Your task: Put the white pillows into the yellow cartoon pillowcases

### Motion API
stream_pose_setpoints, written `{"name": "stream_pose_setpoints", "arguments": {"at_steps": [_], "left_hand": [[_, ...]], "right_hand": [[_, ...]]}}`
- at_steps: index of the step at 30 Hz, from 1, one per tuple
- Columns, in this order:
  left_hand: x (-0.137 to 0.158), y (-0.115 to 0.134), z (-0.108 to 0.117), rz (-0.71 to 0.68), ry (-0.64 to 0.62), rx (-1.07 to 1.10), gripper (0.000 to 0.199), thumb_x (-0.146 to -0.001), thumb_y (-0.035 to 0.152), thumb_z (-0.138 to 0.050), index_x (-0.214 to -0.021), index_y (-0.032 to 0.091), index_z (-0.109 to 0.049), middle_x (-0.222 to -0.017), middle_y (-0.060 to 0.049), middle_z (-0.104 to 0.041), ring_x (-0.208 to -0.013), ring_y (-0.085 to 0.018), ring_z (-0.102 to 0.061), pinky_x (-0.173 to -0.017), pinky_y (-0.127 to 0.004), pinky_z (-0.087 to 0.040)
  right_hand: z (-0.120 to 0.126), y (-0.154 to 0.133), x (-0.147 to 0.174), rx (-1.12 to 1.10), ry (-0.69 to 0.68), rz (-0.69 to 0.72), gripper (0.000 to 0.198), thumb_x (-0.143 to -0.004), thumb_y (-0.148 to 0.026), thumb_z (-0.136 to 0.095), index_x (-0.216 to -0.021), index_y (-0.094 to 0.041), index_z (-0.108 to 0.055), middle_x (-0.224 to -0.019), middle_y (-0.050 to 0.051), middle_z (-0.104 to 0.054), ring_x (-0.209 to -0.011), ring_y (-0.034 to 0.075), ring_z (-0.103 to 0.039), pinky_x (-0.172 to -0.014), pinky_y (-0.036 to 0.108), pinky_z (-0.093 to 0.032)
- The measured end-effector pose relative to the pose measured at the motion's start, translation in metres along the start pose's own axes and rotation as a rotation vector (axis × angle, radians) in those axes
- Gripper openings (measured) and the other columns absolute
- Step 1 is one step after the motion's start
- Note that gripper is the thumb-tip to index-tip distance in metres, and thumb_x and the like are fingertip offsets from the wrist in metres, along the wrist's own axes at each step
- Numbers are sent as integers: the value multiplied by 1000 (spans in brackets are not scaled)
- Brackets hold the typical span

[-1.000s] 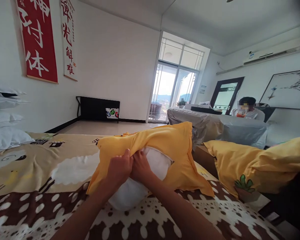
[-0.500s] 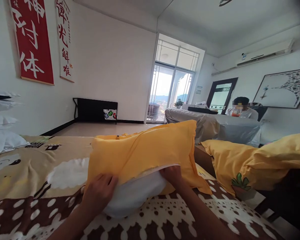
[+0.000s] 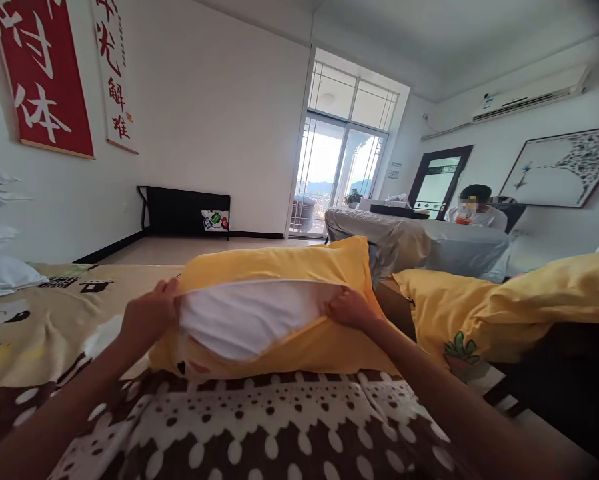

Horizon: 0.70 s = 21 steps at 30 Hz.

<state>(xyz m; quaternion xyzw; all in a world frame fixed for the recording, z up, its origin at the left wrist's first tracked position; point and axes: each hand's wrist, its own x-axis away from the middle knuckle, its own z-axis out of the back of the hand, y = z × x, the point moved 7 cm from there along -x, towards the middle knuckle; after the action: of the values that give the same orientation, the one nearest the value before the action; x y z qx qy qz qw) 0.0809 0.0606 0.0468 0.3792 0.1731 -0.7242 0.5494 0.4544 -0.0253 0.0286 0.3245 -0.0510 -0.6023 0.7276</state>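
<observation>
A yellow pillowcase lies in front of me on the bed, its opening facing me. Inside it shows a white pillow, partly covered by the yellow cloth. My left hand is closed on the left end of the opening's upper edge. At the right end of that edge, my right hand grips the cloth in a fist. The edge is stretched nearly straight between both hands. Below the opening, the lower flap of yellow cloth rests on the blanket.
A patterned brown and beige blanket covers the bed. Another yellow pillow lies to the right. White pillows are stacked at the far left. A person sits behind a plastic-covered desk at the back right.
My left hand has moved left and up to the opening's edge. The right hand has risen slightly. The pillowcase opening is now pulled wide, and more of the white pillow's front shows.
</observation>
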Motion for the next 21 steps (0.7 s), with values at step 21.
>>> {"name": "stream_pose_setpoints", "arguments": {"at_steps": [21], "left_hand": [[25, -75, -127, 353, -338, 258, 33, -81, 25, -40, -96, 10, -66, -97, -12, -66, -81, -20, -62, -73, -29, -47]], "right_hand": [[-58, -70, -33, -393, 264, 93, 43, -93, -18, -40, -52, -18, -55, -51, 1, -61, -46, 11, -48, -69, 27, -36]]}}
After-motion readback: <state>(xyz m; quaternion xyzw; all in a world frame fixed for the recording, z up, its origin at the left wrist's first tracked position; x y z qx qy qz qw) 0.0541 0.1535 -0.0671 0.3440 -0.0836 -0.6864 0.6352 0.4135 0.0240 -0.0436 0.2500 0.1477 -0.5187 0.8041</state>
